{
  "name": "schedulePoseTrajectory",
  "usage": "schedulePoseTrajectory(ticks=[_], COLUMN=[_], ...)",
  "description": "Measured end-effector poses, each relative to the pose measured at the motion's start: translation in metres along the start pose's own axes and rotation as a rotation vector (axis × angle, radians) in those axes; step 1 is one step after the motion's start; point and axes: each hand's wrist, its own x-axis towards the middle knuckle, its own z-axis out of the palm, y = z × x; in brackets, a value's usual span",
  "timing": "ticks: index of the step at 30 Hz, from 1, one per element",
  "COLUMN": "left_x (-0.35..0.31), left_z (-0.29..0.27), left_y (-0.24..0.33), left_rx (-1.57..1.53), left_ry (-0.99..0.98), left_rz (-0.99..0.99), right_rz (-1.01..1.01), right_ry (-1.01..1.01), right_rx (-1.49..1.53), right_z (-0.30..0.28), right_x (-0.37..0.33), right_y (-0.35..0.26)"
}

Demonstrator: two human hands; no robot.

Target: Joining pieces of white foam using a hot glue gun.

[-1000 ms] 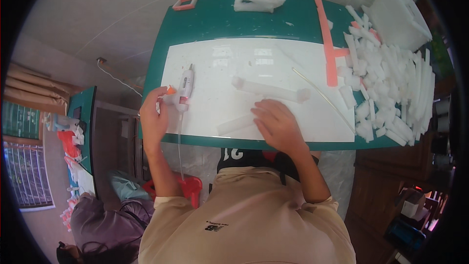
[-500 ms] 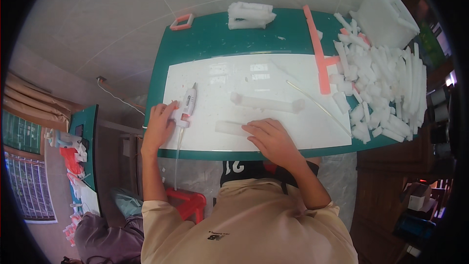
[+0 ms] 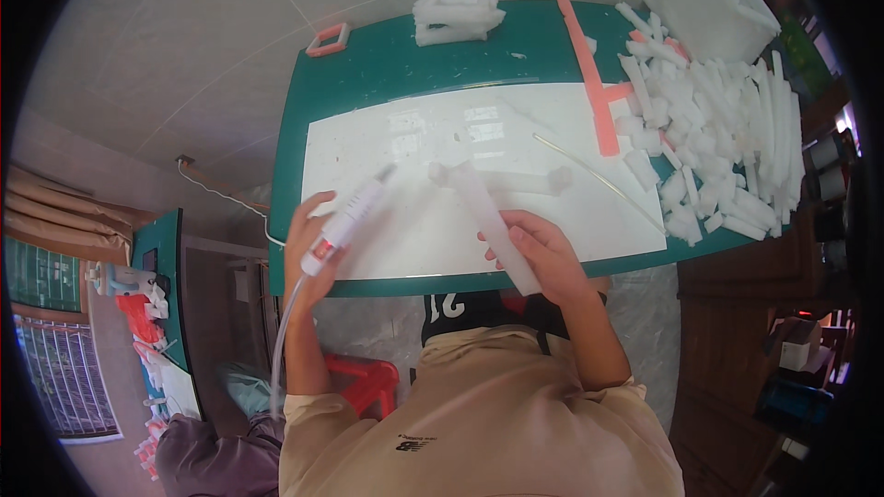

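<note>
My left hand point(image 3: 308, 253) is closed around a white glue gun point(image 3: 348, 219), its nozzle tilted up and to the right above the white board. A pale cord trails from the gun's rear, down past my forearm. In my right hand point(image 3: 545, 253) is a white foam strip point(image 3: 497, 230), held near its lower end and slanting up to the left. Behind that strip, another foam piece point(image 3: 529, 182) with thicker blocks at its ends lies on the white board point(image 3: 414, 253); the held strip's far end overlaps its left part in view, and I cannot tell whether they touch.
A thin rod point(image 3: 599, 175) lies on the board's right side. Pink foam strips point(image 3: 589, 74) and a heap of white foam pieces point(image 3: 709, 138) cover the green table's right. At the back are a foam assembly point(image 3: 458, 18) and a small pink frame point(image 3: 329, 40). A red stool point(image 3: 364, 382) stands below.
My left hand has lifted the glue gun off the board and tilted it rightward. My right hand has picked up the foam strip from the board and turned it steeply upward.
</note>
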Motion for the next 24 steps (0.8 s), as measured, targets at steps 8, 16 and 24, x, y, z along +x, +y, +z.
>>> schedulePoseTrajectory(ticks=[8,16,24], left_x=[-0.009,-0.006,-0.004], left_z=[0.014,0.020,0.023], left_y=[0.024,0.021,0.019], left_rx=[-0.345,-0.326,-0.369], left_ry=[-0.191,-0.219,-0.226], left_rz=[-0.075,-0.072,-0.076], right_rz=[0.029,0.037,0.047], right_ry=[-0.028,-0.036,-0.041], right_rx=[0.065,0.072,0.076], right_z=[0.002,-0.002,-0.004], right_x=[-0.002,-0.004,-0.004], right_y=[0.010,0.013,0.015])
